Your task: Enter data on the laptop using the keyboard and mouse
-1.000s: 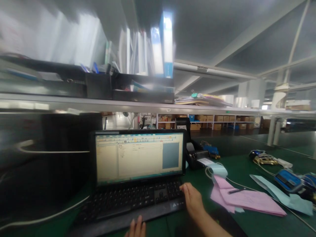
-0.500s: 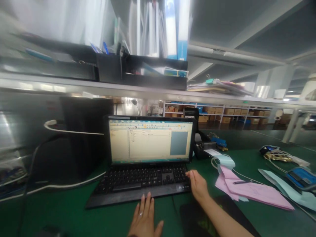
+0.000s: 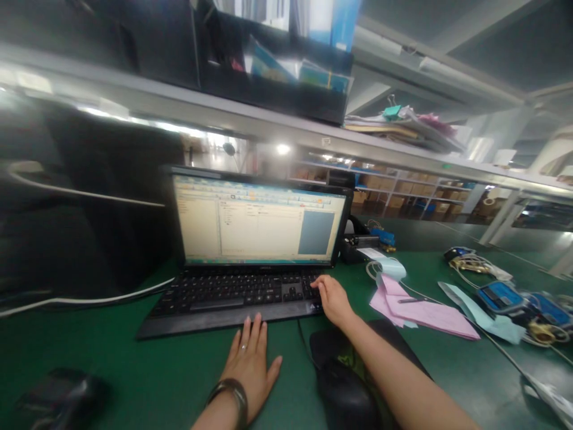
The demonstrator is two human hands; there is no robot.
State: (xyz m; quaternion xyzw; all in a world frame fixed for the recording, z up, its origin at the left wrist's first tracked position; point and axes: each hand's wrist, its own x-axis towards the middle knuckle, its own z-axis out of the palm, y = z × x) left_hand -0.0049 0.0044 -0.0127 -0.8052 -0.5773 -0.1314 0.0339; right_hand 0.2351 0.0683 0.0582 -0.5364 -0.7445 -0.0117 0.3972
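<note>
My left hand lies flat with spread fingers on the green table, its fingertips at the front edge of a black keyboard. It wears a ring and a dark bangle, and nothing is in it. At the keyboard's right end, my right hand rests over the number keys, fingers bent and a fingertip on the keys; the other fingers are partly hidden. It holds nothing. Behind the keyboard stands a lit monitor with a program window. Below my right forearm, a black mouse sits on a dark mouse pad.
Pink sheets with a pen lie to the right, beside light-blue paper and blue devices with cables. A blurred black object is at the lower left. A shelf with folders runs above the monitor.
My view has tipped downward, bringing the mouse and the bangle into sight. Both hands keep their places at the keyboard.
</note>
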